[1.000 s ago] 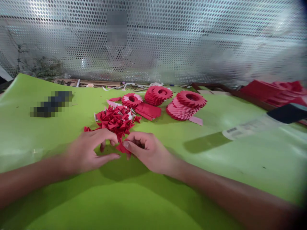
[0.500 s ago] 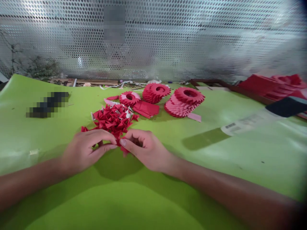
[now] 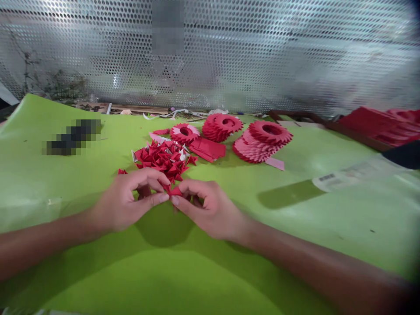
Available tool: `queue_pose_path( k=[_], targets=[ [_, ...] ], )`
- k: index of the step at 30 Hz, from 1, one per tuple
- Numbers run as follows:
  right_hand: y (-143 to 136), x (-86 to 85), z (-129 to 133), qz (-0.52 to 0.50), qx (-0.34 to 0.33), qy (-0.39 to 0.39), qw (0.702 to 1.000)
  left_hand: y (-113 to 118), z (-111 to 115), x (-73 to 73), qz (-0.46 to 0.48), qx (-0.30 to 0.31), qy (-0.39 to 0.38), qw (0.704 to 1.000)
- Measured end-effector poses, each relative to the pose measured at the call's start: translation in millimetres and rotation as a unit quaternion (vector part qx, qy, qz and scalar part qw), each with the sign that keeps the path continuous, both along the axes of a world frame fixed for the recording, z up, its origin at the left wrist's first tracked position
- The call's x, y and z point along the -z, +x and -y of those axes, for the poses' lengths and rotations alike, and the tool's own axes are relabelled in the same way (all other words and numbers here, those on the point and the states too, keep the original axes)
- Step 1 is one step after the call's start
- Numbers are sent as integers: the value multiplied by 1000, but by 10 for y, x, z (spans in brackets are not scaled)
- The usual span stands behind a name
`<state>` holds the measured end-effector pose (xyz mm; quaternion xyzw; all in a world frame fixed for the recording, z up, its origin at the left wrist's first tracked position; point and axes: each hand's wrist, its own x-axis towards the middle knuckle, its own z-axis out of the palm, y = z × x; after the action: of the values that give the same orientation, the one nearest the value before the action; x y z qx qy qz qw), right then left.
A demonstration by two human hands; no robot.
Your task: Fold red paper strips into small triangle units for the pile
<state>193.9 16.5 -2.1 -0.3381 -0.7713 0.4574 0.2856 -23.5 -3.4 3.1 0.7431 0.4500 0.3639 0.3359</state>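
My left hand point(image 3: 133, 199) and my right hand point(image 3: 210, 208) meet just in front of a pile of folded red paper triangles point(image 3: 164, 157). Between their fingertips is a small folded red paper piece point(image 3: 176, 192). Thumb and forefinger of each hand pinch it, and the fingers cover part of it. Behind the pile stand a low red-and-pink paper ring point(image 3: 184, 133), a taller red paper ring point(image 3: 223, 127) and a pink-and-red stacked paper cylinder point(image 3: 260, 142). Flat red paper slips point(image 3: 208, 149) lie between them.
A clear plastic package with a dark end point(image 3: 354, 173) lies at the right. Behind it, a brown-edged tray point(image 3: 364, 136) holds red paper point(image 3: 370, 124). A blurred-out dark object point(image 3: 72, 137) rests on the green table cover point(image 3: 164, 280) at left. Perforated metal sheeting point(image 3: 229, 57) rises behind.
The view has shifted a little, so the table things appear further right. My fingers have changed their hold on the red paper piece, which now shows more between the fingertips.
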Motion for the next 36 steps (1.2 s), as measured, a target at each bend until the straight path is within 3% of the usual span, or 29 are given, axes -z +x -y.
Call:
queue_pose_path(
  k=[3,8,13,18,25,27,30,33,36],
  targets=[
    [-3,1,5,10,5,10,1000,14,5,-15,-51,30,-37,998],
    [-6,-5,-4,14,-7,-12,1000,0,-4,-3,-135,78,-12,988],
    [5,-20,-18,31,0,-14,999,-13,-15,2,-109,73,-71,989],
    [2,-34,-11,46,-36,-17,998,11,-13,3,-131,76,-73,986],
    [12,-44,-4,15,-8,-23,1000,-11,6,43,-74,48,-98,991],
    [22,-42,-8,4,1,-37,999,-11,17,49,-58,29,-48,997],
    [33,-26,-22,-10,-5,-84,996,-29,18,54,-44,34,111,992],
    [35,-11,-33,-30,-27,-123,992,-74,7,35,-86,108,292,947],
    [34,-11,-38,-57,-47,-162,984,-114,3,-1,-136,133,347,918]
  ],
)
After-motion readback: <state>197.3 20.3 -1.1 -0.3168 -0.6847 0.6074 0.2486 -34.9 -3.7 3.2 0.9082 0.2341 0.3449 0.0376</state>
